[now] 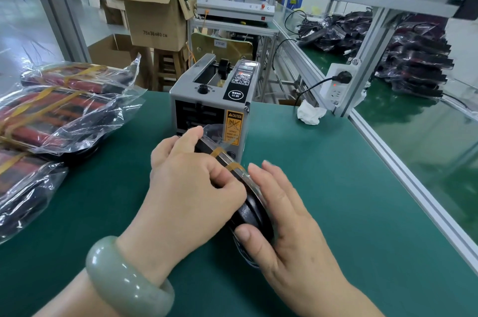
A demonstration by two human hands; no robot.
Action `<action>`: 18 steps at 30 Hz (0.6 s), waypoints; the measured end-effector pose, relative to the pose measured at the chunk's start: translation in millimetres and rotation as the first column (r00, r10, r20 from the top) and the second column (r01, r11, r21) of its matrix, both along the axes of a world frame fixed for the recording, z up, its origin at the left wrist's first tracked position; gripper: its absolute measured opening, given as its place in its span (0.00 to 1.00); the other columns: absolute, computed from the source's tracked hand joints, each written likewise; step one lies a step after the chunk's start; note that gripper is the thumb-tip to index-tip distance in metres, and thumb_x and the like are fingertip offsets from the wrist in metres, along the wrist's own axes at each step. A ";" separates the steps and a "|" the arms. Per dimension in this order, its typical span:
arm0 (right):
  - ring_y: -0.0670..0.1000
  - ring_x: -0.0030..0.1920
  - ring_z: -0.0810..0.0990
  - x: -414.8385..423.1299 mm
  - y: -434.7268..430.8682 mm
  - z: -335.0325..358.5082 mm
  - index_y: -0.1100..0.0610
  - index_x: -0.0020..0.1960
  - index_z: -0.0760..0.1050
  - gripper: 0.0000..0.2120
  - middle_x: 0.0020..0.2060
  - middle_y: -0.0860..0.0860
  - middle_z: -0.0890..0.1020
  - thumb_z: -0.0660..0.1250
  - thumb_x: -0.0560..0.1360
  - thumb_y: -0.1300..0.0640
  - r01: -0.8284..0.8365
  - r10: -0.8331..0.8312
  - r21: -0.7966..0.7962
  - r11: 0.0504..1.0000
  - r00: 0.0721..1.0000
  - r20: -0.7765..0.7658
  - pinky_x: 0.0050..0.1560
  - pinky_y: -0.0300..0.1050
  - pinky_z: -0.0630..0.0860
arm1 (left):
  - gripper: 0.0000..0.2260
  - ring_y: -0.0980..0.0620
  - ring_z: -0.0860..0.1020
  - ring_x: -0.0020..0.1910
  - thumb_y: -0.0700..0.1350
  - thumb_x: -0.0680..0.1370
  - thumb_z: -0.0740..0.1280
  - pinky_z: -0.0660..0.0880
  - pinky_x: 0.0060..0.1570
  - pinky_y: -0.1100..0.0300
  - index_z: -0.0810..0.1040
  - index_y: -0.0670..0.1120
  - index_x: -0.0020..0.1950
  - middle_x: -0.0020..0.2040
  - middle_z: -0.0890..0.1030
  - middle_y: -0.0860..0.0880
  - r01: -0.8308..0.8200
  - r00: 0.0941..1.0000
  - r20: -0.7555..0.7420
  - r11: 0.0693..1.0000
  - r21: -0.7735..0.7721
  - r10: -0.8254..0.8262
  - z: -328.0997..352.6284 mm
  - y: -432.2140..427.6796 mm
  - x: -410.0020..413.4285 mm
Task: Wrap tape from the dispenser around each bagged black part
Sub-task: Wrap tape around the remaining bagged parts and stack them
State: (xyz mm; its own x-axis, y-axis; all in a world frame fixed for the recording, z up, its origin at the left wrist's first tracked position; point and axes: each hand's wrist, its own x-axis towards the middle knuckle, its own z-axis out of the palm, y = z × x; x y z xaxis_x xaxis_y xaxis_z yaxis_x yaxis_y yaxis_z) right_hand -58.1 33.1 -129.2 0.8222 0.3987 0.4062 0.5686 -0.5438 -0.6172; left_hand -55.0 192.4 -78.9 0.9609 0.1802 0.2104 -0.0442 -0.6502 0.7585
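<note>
A bagged black part stands on its edge on the green mat, just in front of the grey tape dispenser. Two amber tape strips cross its upper edge. My left hand curls over the part from the left, thumb pressed by the nearer strip. My right hand holds the part from the right, fingers straight along its side and thumb hooked over the near end. The part's lower half is hidden between my hands.
Taped bagged parts lie stacked at the left edge of the mat. A crumpled white cloth and a power strip sit by the aluminium post at right. Behind the clear partition lie piles of bagged parts. Cardboard boxes stand behind the table.
</note>
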 end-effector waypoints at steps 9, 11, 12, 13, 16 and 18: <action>0.38 0.65 0.59 -1.6 1.5 -0.5 0.31 0.67 0.54 0.24 0.74 0.42 0.61 0.53 0.73 0.32 0.018 -0.018 -0.054 0.998 1.000 0.005 0.58 0.43 0.73 | 0.06 0.61 0.52 0.73 0.49 0.66 0.68 0.53 0.73 0.56 0.80 0.53 0.30 0.74 0.64 0.60 0.001 1.000 -0.005 0.996 0.089 -0.001 2.8 -1.3 1.1; 0.43 0.62 0.68 -2.2 2.0 1.2 0.33 0.67 0.56 0.24 0.71 0.40 0.64 0.54 0.73 0.32 0.006 -0.007 -0.053 0.999 1.000 -0.007 0.57 0.44 0.74 | 0.06 0.59 0.54 0.73 0.49 0.67 0.69 0.55 0.72 0.52 0.80 0.54 0.29 0.73 0.65 0.62 0.013 1.000 -0.013 0.996 0.093 -0.012 4.0 1.4 2.7; 0.45 0.59 0.72 -2.1 2.1 2.2 0.34 0.66 0.58 0.23 0.68 0.39 0.67 0.55 0.73 0.32 0.000 0.000 -0.052 0.999 1.000 -0.011 0.56 0.45 0.75 | 0.06 0.60 0.54 0.72 0.50 0.67 0.69 0.56 0.72 0.51 0.81 0.55 0.29 0.72 0.65 0.63 0.023 1.000 -0.013 0.995 0.093 -0.022 4.4 2.8 3.8; 0.46 0.55 0.75 -1.9 2.1 3.0 0.35 0.65 0.59 0.22 0.66 0.38 0.68 0.55 0.73 0.32 -0.005 0.004 -0.056 0.998 1.000 -0.013 0.53 0.47 0.76 | 0.06 0.61 0.55 0.72 0.50 0.66 0.68 0.56 0.72 0.50 0.81 0.55 0.29 0.72 0.65 0.63 0.032 0.999 -0.009 0.995 0.097 -0.031 4.4 4.1 4.9; 0.47 0.52 0.77 -0.7 2.2 4.7 0.35 0.64 0.59 0.22 0.64 0.36 0.69 0.55 0.73 0.32 -0.010 0.010 -0.061 0.998 1.000 -0.004 0.51 0.46 0.75 | 0.05 0.61 0.57 0.70 0.51 0.66 0.68 0.58 0.71 0.52 0.81 0.56 0.30 0.70 0.66 0.64 0.040 0.999 0.013 0.992 0.120 -0.042 3.8 5.8 8.6; 0.45 0.51 0.77 -0.9 2.6 4.2 0.33 0.63 0.58 0.21 0.63 0.35 0.70 0.56 0.72 0.31 -0.001 0.001 -0.031 1.000 1.000 0.004 0.50 0.42 0.74 | 0.04 0.55 0.66 0.66 0.51 0.66 0.69 0.61 0.66 0.62 0.80 0.55 0.31 0.69 0.68 0.64 0.025 0.999 0.035 0.991 0.130 -0.029 4.1 7.5 11.3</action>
State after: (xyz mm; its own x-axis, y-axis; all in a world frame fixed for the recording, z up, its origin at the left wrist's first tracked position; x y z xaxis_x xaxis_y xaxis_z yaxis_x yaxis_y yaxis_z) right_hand -58.9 35.7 -125.0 0.8205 0.4115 0.3969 0.5712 -0.5620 -0.5982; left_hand -43.7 199.9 -74.8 0.9563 0.1235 0.2652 -0.0890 -0.7408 0.6658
